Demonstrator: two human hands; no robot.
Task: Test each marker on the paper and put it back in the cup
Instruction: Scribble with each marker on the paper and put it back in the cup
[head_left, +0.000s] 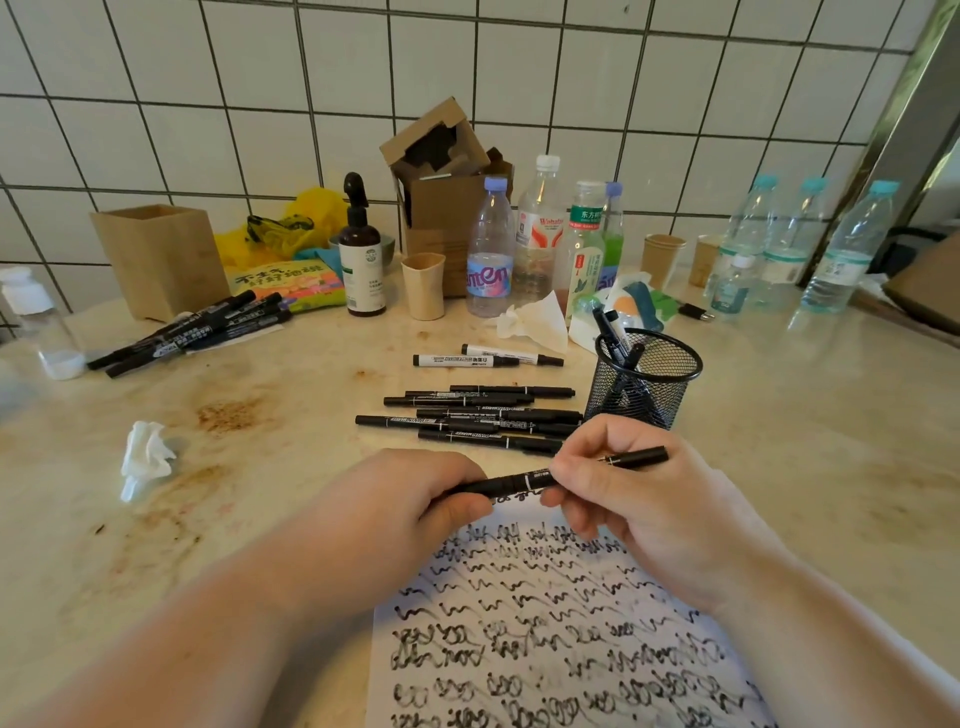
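I hold one black marker (524, 482) level above the top edge of the paper (545, 623), which is covered in black scribble lines. My left hand (415, 499) grips its left end and my right hand (623, 499) grips its right part, whose tip sticks out past my fingers. Just behind my right hand stands a black mesh cup (647, 382) with a few markers in it. Several black markers (483, 415) lie in a pile on the counter behind my hands. Two white markers (488, 357) lie further back.
Another bunch of black markers (192, 330) lies at the back left beside a wooden box (161, 260). A crumpled tissue (145, 457) lies at the left. Water bottles (540, 234), paper cups (423, 286), a pump bottle (363, 260) and cardboard boxes line the tiled wall.
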